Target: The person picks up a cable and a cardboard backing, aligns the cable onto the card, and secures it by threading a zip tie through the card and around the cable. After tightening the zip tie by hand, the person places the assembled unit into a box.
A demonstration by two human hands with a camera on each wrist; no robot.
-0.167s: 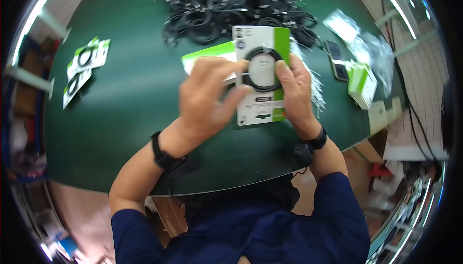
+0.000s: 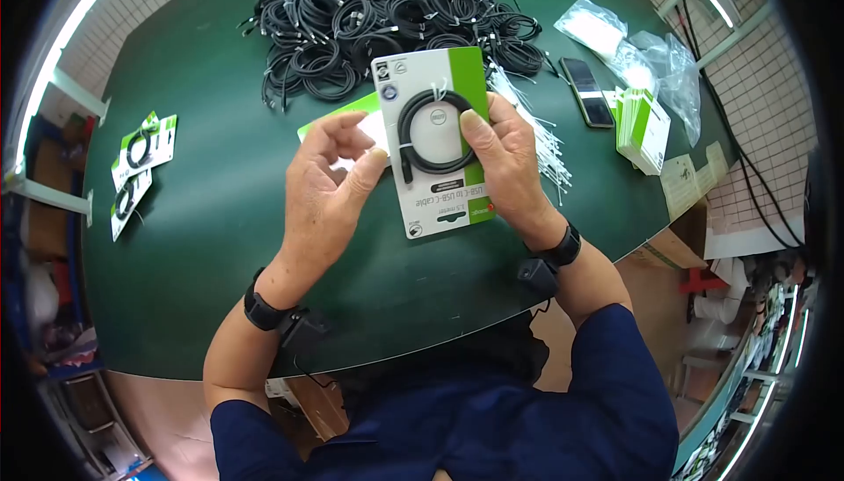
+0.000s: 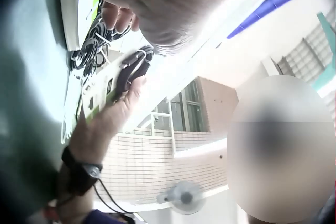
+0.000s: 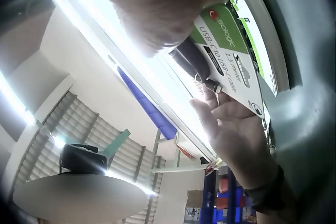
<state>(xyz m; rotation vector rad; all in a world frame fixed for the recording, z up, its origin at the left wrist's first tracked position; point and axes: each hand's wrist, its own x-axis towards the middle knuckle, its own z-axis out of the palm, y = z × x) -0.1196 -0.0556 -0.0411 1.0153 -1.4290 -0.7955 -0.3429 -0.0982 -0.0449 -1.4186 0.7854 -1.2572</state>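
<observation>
My right hand (image 2: pixel 514 160) grips a white-and-green packaging card (image 2: pixel 431 204) by its green side, thumb pressed over the coil. A black USB-C cable (image 2: pixel 406 129) is coiled on the card's face and bound with thin white ties. The printing reads upside down in the head view. My left hand (image 2: pixel 325 186) is beside the card's left edge, fingers loosely bent and holding nothing, its thumb tip close to the edge. In the right wrist view, the cable's plug (image 4: pixel 214 86) is near the left fingertips. A stack of similar cards (image 2: pixel 365 105) lies on the table behind, partly hidden.
A large heap of coiled black cables (image 2: pixel 378 19) covers the table's back. White ties (image 2: pixel 545 147) lie right of the card. Farther right are a phone (image 2: pixel 586 92), a card stack (image 2: pixel 642 129) and clear plastic bags (image 2: pixel 664 76). Several cards with cables (image 2: pixel 145 149) lie at the left.
My left hand has drawn back leftward from the cable and the card's edge. The right hand still holds the card, and the head view has shifted slightly.
</observation>
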